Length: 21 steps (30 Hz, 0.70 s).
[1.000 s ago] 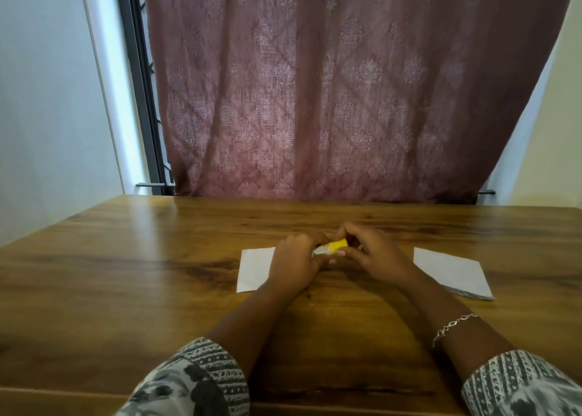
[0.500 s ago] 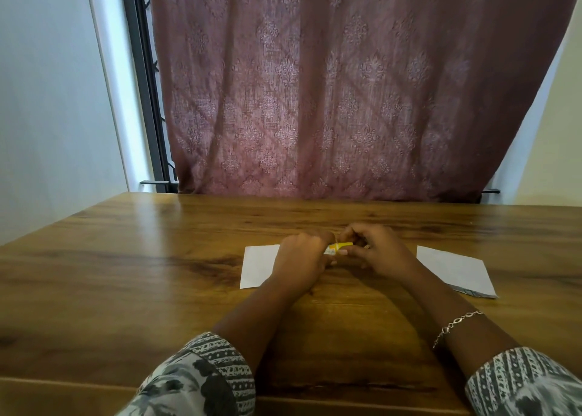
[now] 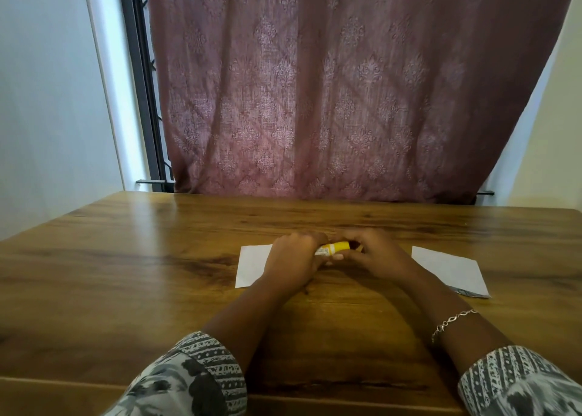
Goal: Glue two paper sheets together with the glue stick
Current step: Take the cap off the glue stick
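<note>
Gripping a yellow glue stick (image 3: 333, 248) between them, left hand (image 3: 293, 263) and right hand (image 3: 371, 253) meet mid-table (image 3: 126, 274), two paper sheets (image 3: 252, 266) (image 3: 450, 269) lying alongside.

The small yellow plastic glue stick (image 3: 333, 248) is showing a white label with print too blurred to read; nothing else is bearing text.
</note>
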{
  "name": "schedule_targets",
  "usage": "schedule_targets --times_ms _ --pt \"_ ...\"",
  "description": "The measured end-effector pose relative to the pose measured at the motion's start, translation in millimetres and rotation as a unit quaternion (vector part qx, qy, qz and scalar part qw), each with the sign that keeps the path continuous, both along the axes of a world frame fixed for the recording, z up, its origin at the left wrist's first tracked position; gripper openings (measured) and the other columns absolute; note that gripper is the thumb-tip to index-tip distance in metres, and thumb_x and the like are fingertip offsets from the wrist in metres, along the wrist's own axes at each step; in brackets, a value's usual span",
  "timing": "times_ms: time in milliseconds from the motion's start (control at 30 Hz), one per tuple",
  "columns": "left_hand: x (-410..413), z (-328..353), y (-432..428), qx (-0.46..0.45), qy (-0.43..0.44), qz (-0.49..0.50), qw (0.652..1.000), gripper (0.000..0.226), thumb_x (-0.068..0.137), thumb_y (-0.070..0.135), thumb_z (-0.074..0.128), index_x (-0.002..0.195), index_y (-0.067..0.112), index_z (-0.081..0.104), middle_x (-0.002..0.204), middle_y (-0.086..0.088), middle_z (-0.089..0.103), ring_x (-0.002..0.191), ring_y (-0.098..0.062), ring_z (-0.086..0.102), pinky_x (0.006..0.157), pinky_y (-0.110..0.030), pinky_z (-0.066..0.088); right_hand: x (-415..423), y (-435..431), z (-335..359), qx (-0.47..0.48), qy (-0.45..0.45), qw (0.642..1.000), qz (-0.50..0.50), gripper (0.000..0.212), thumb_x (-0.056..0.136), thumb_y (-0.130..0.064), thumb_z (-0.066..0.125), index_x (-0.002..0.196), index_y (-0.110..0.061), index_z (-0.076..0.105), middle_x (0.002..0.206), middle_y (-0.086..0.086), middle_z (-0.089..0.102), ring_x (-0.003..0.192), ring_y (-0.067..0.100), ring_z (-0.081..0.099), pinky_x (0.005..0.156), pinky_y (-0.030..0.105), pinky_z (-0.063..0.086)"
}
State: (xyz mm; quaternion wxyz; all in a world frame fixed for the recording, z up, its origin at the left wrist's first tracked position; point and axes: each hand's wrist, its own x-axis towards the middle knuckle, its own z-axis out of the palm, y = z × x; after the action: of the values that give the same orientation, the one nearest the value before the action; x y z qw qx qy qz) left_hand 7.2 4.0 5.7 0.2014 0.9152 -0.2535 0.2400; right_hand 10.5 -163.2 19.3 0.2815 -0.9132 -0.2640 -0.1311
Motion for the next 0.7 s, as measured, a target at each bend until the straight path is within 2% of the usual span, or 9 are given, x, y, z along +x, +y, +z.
schedule_targets --times_ms 133,267,333,433,500,567,700 --pt "2.5 -0.7 0.0 -0.011 0.019 0.013 1.000 0.032 0.083 0.036 0.060 0.112 0.021 0.060 0.108 -0.003 0.069 0.095 -0.022 0.060 0.075 -0.031 0.044 3.5 -6.0 3.5 0.017 0.003 1.000 -0.021 0.021 0.076 -0.013 0.069 0.096 -0.017 0.067 0.095 0.000 0.067 0.086 0.014 0.057 0.066 0.017 0.039" --pt "6.7 -2.9 4.0 -0.069 0.017 0.015 0.997 0.034 0.081 0.034 0.065 0.112 0.019 0.062 0.111 -0.002 0.064 0.098 -0.019 0.058 0.079 -0.031 0.044 5.6 -28.6 8.4 0.152 0.047 0.986 -0.052 0.027 0.071 -0.005 0.073 0.081 -0.023 0.055 0.087 0.005 0.067 0.084 0.023 0.061 0.071 0.029 0.045" --pt "8.1 -3.2 5.1 -0.126 0.026 0.009 0.992 0.036 0.079 0.031 0.067 0.111 0.016 0.063 0.110 -0.004 0.063 0.097 -0.018 0.056 0.079 -0.030 0.043 8.1 -38.6 5.8 0.177 0.079 0.979 -0.065 0.030 0.072 -0.002 0.072 0.079 -0.023 0.052 0.093 0.013 0.068 0.088 0.028 0.062 0.074 0.034 0.048" --pt "9.9 -3.5 3.4 -0.199 0.056 0.001 0.978 0.039 0.076 0.029 0.070 0.110 0.010 0.064 0.107 -0.007 0.066 0.096 -0.019 0.057 0.079 -0.032 0.044 12.9 -45.9 -1.2 0.187 0.125 0.969 -0.101 0.028 0.070 0.001 0.072 0.076 -0.019 0.052 0.085 0.009 0.059 0.078 0.022 0.058 0.063 0.030 0.051" --pt "9.3 -3.8 2.1 -0.232 0.072 -0.002 0.970 0.039 0.075 0.025 0.072 0.110 0.008 0.065 0.106 -0.007 0.067 0.093 -0.016 0.056 0.078 -0.031 0.044 14.8 -47.3 -4.2 0.173 0.134 0.968 -0.123 0.029 0.068 -0.001 0.074 0.074 -0.019 0.053 0.079 0.001 0.056 0.072 0.014 0.054 0.060 0.025 0.047" --pt "8.7 -4.2 0.5 -0.264 0.089 -0.013 0.960 0.038 0.075 0.022 0.072 0.109 0.007 0.065 0.106 -0.010 0.068 0.089 -0.014 0.056 0.077 -0.029 0.045 16.5 -49.0 -6.7 0.143 0.124 0.972 -0.137 0.030 0.066 -0.002 0.076 0.072 -0.021 0.054 0.075 -0.004 0.055 0.070 0.011 0.050 0.060 0.024 0.041" --pt "9.7 -3.2 -2.0 -0.284 0.107 -0.020 0.953 0.037 0.076 0.021 0.071 0.109 0.005 0.065 0.103 -0.010 0.068 0.084 -0.012 0.054 0.067 -0.018 0.040 22.4 -51.8 -14.5 0.111 0.141 0.975 -0.129 0.035 0.062 -0.001 0.078 0.070 -0.023 0.053 0.073 -0.004 0.053 0.077 0.018 0.051 0.070 0.030 0.043"
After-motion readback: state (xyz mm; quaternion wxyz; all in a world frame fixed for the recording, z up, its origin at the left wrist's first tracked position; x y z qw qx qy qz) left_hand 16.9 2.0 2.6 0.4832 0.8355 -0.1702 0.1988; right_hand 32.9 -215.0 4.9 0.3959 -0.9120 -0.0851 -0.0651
